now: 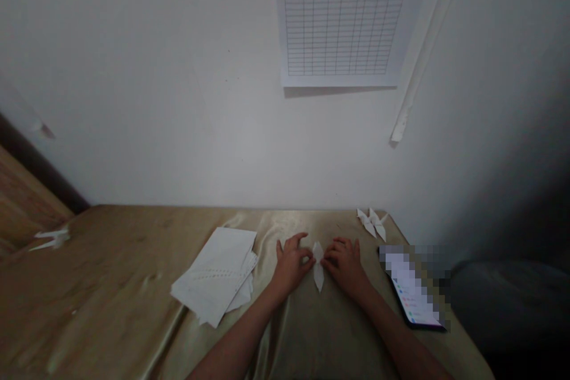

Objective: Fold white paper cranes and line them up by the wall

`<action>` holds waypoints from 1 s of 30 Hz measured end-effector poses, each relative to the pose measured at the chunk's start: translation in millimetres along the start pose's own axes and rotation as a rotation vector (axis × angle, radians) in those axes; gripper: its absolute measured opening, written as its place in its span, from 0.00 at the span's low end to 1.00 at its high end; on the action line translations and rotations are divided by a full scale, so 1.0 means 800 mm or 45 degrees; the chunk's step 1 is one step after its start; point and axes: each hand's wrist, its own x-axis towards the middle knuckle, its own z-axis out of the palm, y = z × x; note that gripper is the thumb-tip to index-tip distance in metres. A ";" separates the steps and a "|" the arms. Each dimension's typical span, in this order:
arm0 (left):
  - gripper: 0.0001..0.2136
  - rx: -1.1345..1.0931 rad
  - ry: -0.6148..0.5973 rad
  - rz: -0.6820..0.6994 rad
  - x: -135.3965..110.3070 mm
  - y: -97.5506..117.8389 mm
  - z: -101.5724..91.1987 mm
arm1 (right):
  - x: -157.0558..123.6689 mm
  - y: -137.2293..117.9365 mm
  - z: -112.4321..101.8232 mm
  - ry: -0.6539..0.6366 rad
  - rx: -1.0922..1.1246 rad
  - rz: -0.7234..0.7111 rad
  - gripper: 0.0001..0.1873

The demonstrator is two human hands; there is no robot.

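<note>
A small folded white paper crane (317, 276) lies between my hands over the cloth, its two pointed wings stretched toward and away from me. My left hand (294, 258) pinches its left side between thumb and index finger, the other fingers raised and curled. On the opposite side, my right hand (345, 260) has thumb and fingertips closed on the crane's right edge. The narrow ends in the pinches are mostly hidden by my fingertips.
White paper sheets (218, 276) lie in a loose stack at left. More folded cranes (373, 224) rest near the wall at right, above a lit phone (414, 291). Folded white paper (52, 238) sits far left. A printed table sheet (342, 29) hangs on the wall.
</note>
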 end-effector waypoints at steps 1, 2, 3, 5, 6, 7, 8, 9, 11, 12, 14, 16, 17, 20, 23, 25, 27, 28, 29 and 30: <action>0.02 0.003 -0.003 -0.001 0.000 0.002 0.000 | 0.000 0.001 0.001 0.007 0.004 0.005 0.07; 0.02 0.005 -0.007 -0.002 0.000 0.003 0.000 | 0.000 0.001 0.002 0.014 0.003 0.013 0.07; 0.02 0.005 -0.010 -0.002 0.000 0.003 0.000 | 0.000 0.001 0.003 0.021 -0.001 0.026 0.07; 0.02 0.002 -0.017 0.001 0.000 0.003 0.000 | 0.000 0.001 0.005 0.037 -0.013 0.064 0.06; 0.01 0.001 -0.017 0.005 0.001 0.002 0.000 | 0.000 0.000 0.006 0.047 -0.015 0.085 0.05; 0.01 0.000 -0.017 0.011 0.001 0.001 0.000 | 0.000 0.000 0.006 0.056 -0.013 0.103 0.05; 0.01 0.000 -0.016 0.017 0.001 0.000 0.000 | 0.000 -0.001 0.006 0.062 -0.009 0.117 0.04; 0.01 0.001 -0.017 0.021 0.001 -0.001 0.000 | 0.000 -0.002 0.006 0.066 -0.005 0.125 0.04; 0.01 0.003 -0.014 0.020 0.001 -0.002 -0.001 | -0.001 -0.003 0.006 0.068 -0.006 0.134 0.04; 0.01 0.005 -0.016 0.019 0.001 -0.002 -0.001 | -0.001 -0.003 0.006 0.065 -0.011 0.138 0.04; 0.01 0.007 -0.028 0.021 0.001 -0.001 -0.002 | -0.001 -0.004 0.006 0.059 -0.020 0.156 0.05; 0.01 0.008 -0.044 0.019 0.001 0.000 -0.004 | -0.001 -0.005 0.005 0.050 -0.019 0.180 0.05; 0.02 0.009 -0.050 0.016 0.001 0.001 -0.005 | 0.000 -0.006 0.005 0.048 -0.016 0.194 0.05; 0.02 0.008 -0.052 0.004 0.003 0.003 -0.005 | 0.000 -0.008 0.005 0.044 -0.005 0.223 0.05; 0.02 0.002 -0.052 -0.010 0.005 0.005 -0.003 | 0.002 -0.010 0.003 0.039 -0.002 0.234 0.06; 0.02 0.006 -0.051 -0.021 0.007 0.006 -0.002 | 0.003 -0.011 0.002 0.029 -0.012 0.224 0.07; 0.02 0.014 -0.058 -0.030 0.008 0.007 -0.001 | 0.003 -0.012 0.001 0.011 -0.029 0.202 0.08; 0.02 0.020 -0.065 -0.034 0.008 0.008 0.000 | 0.004 -0.012 0.001 0.004 -0.039 0.192 0.08; 0.02 0.025 -0.072 -0.035 0.009 0.008 0.000 | 0.004 -0.012 0.001 0.000 -0.047 0.186 0.08; 0.02 0.030 -0.079 -0.035 0.009 0.008 0.000 | 0.004 -0.013 0.002 -0.001 -0.055 0.184 0.08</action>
